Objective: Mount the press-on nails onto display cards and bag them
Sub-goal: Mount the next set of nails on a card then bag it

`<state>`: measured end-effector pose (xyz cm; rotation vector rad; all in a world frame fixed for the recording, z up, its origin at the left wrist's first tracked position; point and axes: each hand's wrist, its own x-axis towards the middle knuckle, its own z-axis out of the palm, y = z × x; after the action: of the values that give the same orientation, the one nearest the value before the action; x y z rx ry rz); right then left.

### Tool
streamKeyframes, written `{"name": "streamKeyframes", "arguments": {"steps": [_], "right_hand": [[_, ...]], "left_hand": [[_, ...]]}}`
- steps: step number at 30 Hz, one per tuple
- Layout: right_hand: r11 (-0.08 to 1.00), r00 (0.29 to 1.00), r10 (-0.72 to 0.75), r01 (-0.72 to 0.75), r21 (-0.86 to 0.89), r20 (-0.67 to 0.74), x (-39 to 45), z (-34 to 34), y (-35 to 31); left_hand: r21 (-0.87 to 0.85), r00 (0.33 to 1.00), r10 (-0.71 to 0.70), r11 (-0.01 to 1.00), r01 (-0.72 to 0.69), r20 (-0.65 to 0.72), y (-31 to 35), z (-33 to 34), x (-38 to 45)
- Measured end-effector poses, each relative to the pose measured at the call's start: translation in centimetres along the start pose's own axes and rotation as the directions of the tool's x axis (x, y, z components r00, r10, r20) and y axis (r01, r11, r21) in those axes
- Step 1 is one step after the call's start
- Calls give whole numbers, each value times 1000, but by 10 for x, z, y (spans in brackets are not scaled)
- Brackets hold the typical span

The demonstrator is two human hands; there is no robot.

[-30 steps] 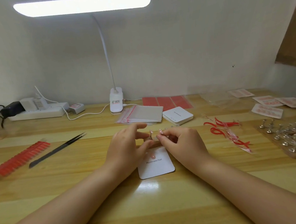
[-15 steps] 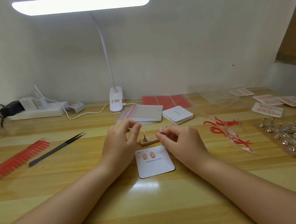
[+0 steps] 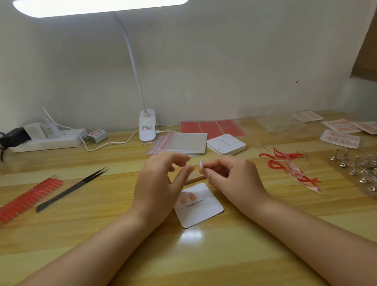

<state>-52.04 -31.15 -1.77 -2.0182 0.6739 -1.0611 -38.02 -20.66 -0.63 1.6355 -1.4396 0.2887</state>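
Worktop (image 3: 56, 241), left to right: red nail strip (image 3: 25, 200), black tweezers (image 3: 72, 189). Left hand (image 3: 159, 187) hovers over the white card (image 3: 198, 205), fingers loosely spread, holding nothing. Two pink nails (image 3: 187, 197) sit on the card's upper left. Right hand (image 3: 232, 177) just beside it, fingers pinching a small pale nail (image 3: 201, 164). Bags (image 3: 183, 142) and card stack (image 3: 226, 144) behind; metal stands (image 3: 368, 170) far right.

Two bare forearms in view, no sleeves reaching as far as the frame shows. Left hand (image 3: 157, 185) and right hand (image 3: 232, 177) both ungloved, with no rings, watch or bracelet showing. Fingernails short and plain where visible.
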Motion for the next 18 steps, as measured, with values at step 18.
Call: {"name": "streamKeyframes", "arguments": {"steps": [18], "right_hand": [[954, 965, -262, 264, -139, 35, -1, 3, -4]], "left_hand": [[100, 995, 94, 990, -97, 39, 1, 4, 0]]}}
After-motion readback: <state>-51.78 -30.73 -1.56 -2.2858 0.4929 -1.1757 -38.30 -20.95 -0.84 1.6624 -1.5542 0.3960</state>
